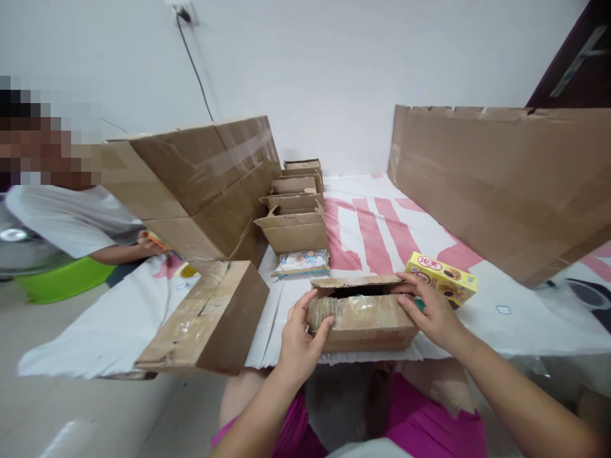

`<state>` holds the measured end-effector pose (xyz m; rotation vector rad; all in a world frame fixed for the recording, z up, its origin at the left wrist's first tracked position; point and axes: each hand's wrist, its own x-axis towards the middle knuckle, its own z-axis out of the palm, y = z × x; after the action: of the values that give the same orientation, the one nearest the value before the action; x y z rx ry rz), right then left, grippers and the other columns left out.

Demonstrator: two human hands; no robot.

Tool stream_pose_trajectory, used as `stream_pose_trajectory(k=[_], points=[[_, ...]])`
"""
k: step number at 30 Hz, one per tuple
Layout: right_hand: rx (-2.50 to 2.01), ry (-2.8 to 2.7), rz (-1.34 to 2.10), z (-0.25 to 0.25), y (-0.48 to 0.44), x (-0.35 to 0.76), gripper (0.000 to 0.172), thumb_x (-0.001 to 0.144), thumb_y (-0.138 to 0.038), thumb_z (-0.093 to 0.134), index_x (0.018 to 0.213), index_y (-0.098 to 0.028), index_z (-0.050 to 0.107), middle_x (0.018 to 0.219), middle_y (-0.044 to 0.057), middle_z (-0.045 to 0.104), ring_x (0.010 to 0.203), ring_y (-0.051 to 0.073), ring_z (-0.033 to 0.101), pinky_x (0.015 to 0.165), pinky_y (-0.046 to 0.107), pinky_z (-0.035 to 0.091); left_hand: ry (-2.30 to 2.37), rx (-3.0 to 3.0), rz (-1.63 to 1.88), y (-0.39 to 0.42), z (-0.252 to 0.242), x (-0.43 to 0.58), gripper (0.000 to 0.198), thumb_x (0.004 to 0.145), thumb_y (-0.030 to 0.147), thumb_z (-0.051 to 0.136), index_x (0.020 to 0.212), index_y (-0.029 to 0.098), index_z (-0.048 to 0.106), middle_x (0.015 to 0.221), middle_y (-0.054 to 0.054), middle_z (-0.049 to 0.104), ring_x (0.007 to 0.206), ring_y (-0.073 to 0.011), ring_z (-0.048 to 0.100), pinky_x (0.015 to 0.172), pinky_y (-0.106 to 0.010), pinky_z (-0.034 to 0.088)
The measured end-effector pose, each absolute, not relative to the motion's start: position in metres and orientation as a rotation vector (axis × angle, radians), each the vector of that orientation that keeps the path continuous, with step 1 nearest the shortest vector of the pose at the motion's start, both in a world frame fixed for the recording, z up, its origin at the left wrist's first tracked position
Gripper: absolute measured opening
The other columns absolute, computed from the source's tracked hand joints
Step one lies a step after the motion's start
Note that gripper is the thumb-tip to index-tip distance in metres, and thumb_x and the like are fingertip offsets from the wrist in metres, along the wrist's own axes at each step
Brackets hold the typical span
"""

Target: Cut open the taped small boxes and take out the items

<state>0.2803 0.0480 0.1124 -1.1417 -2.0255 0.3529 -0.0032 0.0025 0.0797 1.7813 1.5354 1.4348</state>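
Note:
A small brown cardboard box sits at the near edge of the cloth, its top partly gaping and dark inside. My left hand grips its left end, thumb on the front top flap and fingers along the side. At the right end, my right hand holds the box with its fingers over the top edge. Just behind the right hand lies a yellow snack box with pictures of round biscuits. Something small and green shows beneath the right fingers; I cannot make out what it is.
Several open cardboard boxes stand in a row, with a patterned packet before them. Tall cardboard panels rise left and right. A closed carton sits at the left edge. Another person's hand is beyond the left panel.

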Motion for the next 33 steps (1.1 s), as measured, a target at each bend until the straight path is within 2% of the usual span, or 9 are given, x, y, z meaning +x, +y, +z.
stream_pose_trajectory(k=[4, 8, 11, 15, 20, 27, 33], points=[[-1.07, -2.046, 0.272, 0.115, 0.045, 0.281, 0.036, 0.094, -0.029, 0.049, 0.13, -0.024, 0.049, 0.101, 0.007, 0.07, 0.094, 0.022, 0.066, 0.085, 0.039, 0.053, 1.557, 1.787, 1.444, 0.0, 0.076, -0.005, 0.047, 0.084, 0.032, 0.064, 0.128, 0.023, 0.048, 0.125, -0.011, 0.059, 0.115, -0.0235, 0.058, 0.096, -0.039, 0.047], [-0.949, -2.083, 0.013, 0.125, 0.04, 0.276, 0.023, 0.091, -0.025, 0.055, 0.113, -0.026, 0.063, 0.101, 0.006, 0.069, 0.097, 0.023, 0.063, 0.089, 0.042, 0.05, 1.574, 1.79, 1.438, -0.002, 0.075, -0.006, 0.047, 0.084, 0.032, 0.064, 0.128, 0.023, 0.049, 0.124, -0.011, 0.058, 0.113, -0.0228, 0.059, 0.094, -0.037, 0.048], [-0.913, -2.168, -0.183, 0.135, 0.036, 0.269, 0.021, 0.089, -0.024, 0.06, 0.108, -0.027, 0.067, 0.1, 0.006, 0.07, 0.097, 0.024, 0.06, 0.089, 0.044, 0.047, 1.581, 1.796, 1.441, -0.001, 0.075, -0.007, 0.046, 0.084, 0.033, 0.064, 0.126, 0.023, 0.05, 0.122, -0.011, 0.06, 0.111, -0.0227, 0.06, 0.093, -0.037, 0.049], [-0.808, -2.354, -0.341, 0.146, 0.039, 0.259, 0.02, 0.091, -0.023, 0.058, 0.109, -0.027, 0.067, 0.101, 0.004, 0.072, 0.102, 0.023, 0.058, 0.089, 0.041, 0.044, 1.55, 1.814, 1.44, -0.001, 0.077, -0.005, 0.045, 0.084, 0.032, 0.063, 0.126, 0.023, 0.05, 0.122, -0.011, 0.06, 0.112, -0.0228, 0.06, 0.093, -0.037, 0.049], [-0.648, -2.534, -0.375, 0.152, 0.049, 0.249, 0.019, 0.095, -0.018, 0.048, 0.101, -0.021, 0.066, 0.1, 0.005, 0.072, 0.1, 0.021, 0.058, 0.088, 0.039, 0.042, 1.531, 1.816, 1.424, -0.002, 0.078, -0.005, 0.045, 0.084, 0.032, 0.064, 0.125, 0.022, 0.05, 0.121, -0.011, 0.061, 0.111, -0.0235, 0.061, 0.091, -0.038, 0.05], [-0.602, -2.68, -0.474, 0.158, 0.052, 0.24, 0.023, 0.095, -0.014, 0.043, 0.084, -0.017, 0.064, 0.08, 0.007, 0.065, 0.087, 0.022, 0.054, 0.082, 0.038, 0.038, 1.515, 1.842, 1.427, -0.002, 0.079, -0.005, 0.043, 0.084, 0.032, 0.063, 0.124, 0.022, 0.051, 0.12, -0.01, 0.062, 0.111, -0.0232, 0.06, 0.094, -0.039, 0.049], [-0.663, -2.692, -0.508, 0.159, 0.058, 0.235, 0.019, 0.093, -0.014, 0.046, 0.08, -0.015, 0.059, 0.079, 0.007, 0.06, 0.078, 0.021, 0.048, 0.075, 0.035, 0.035, 1.486, 1.837, 1.415, -0.001, 0.078, -0.005, 0.043, 0.085, 0.032, 0.062, 0.125, 0.021, 0.05, 0.119, -0.012, 0.061, 0.111, -0.0239, 0.06, 0.094, -0.04, 0.048]])
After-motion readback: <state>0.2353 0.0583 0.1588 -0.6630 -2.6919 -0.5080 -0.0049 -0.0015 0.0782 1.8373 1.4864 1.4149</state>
